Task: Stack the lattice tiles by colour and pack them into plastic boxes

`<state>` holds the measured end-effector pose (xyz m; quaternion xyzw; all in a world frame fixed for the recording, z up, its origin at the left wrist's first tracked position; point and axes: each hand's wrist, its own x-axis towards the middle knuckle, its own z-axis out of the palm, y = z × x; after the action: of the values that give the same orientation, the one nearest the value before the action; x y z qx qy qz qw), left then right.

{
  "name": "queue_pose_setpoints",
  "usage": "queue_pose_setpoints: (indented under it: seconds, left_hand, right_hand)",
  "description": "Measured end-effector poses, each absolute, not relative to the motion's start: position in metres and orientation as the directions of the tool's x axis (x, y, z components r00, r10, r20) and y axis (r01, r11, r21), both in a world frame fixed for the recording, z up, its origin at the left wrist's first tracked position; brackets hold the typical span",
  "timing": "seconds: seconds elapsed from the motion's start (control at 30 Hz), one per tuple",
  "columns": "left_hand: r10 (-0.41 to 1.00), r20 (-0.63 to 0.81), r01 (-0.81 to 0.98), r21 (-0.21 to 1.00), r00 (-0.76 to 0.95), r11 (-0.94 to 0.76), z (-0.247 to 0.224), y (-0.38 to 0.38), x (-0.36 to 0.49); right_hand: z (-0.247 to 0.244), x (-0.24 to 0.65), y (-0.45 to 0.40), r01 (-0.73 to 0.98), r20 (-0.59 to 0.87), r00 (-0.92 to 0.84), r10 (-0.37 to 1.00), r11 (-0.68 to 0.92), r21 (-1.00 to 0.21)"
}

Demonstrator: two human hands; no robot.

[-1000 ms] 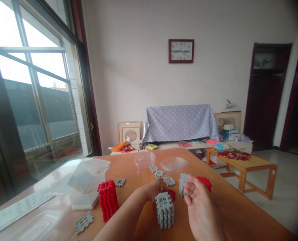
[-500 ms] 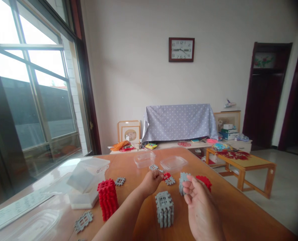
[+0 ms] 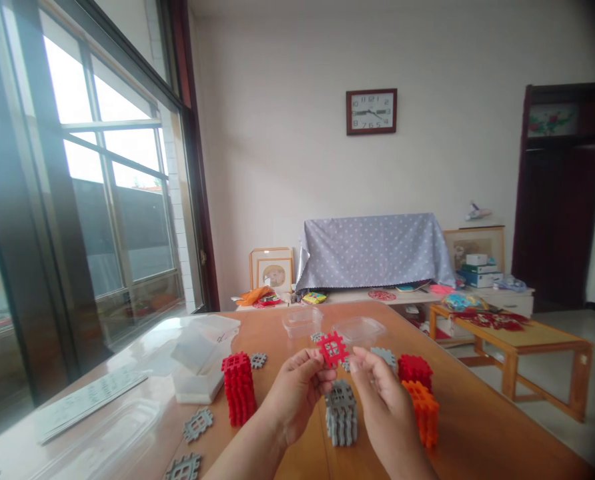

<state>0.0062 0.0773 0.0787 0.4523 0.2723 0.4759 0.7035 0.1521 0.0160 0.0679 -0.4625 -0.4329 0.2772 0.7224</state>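
Above the table, my left hand (image 3: 302,387) pinches a red notched square piece (image 3: 333,349) at its left edge. My right hand (image 3: 380,393) is at the right of that piece, thumb and forefinger close together at its edge; whether they grip it is hard to make out. Below and between the hands stands a grey stack (image 3: 341,413). A tall red stack (image 3: 238,390) is left of my left hand. To the right of my right hand are an orange stack (image 3: 421,413) and another red stack (image 3: 415,371). Another grey stack (image 3: 383,357) is partly hidden behind my right fingers.
Loose grey pieces (image 3: 198,424) lie on the wooden table (image 3: 287,460). Clear plastic containers (image 3: 302,323) are at the far edge. Plastic boxes (image 3: 197,383) and a printed sheet (image 3: 90,403) lie at the left. A low wooden table (image 3: 537,337) stands at the right.
My left hand has lifted the red piece off the table. My right hand has moved in beside it. The view has shifted left, and the orange stack now shows.
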Motion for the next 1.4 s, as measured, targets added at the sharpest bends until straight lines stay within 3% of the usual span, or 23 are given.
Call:
queue_pose_setpoints:
  seconds: [0.1,0.23,0.53,0.67,0.77,0.9,1.0,1.2,1.4]
  left_hand:
    - [0.908,0.005,-0.49,0.843,0.419,0.221,0.078,0.056,0.003]
    - [0.91,0.029,-0.454,0.873,0.414,0.179,0.077,0.038,-0.004]
    - [0.845,0.318,-0.154,0.948,0.43,-0.279,0.078,0.022,-0.041]
    - [0.815,0.388,0.147,0.861,0.43,-0.487,0.086,0.016,-0.061]
    - [0.793,0.416,0.251,0.792,0.445,-0.556,0.091,0.011,-0.069]
    - [0.795,0.439,0.346,0.732,0.419,-0.587,0.093,0.006,-0.08]
    - [0.81,0.484,0.405,0.703,0.33,-0.585,0.091,0.01,-0.096]
    - [0.861,0.509,0.48,0.756,-0.003,-0.445,0.095,0.04,-0.148]
    - [0.875,0.456,0.565,0.77,-0.163,-0.295,0.091,0.075,-0.184]
  right_hand:
    - [0.067,0.15,0.014,0.021,0.404,0.422,0.812,0.436,-0.9]
    - [0.069,0.148,0.012,-0.134,0.368,0.36,0.857,0.438,-0.889]
    - [0.073,0.145,0.004,-0.212,0.277,0.251,0.928,0.331,-0.919]
    - [0.072,0.143,0.003,-0.228,0.248,0.152,0.957,0.278,-0.933]
    - [0.07,0.139,0.001,-0.215,0.245,0.09,0.965,0.259,-0.942]
    - [0.065,0.135,0.002,-0.171,0.248,0.071,0.966,0.257,-0.951]
    - [0.057,0.138,0.008,-0.138,0.219,0.156,0.963,0.241,-0.961]
    - [0.039,0.147,0.02,-0.151,0.144,0.304,0.942,0.197,-0.969]
    - [0.027,0.152,0.025,-0.093,0.194,0.319,0.928,0.234,-0.968]
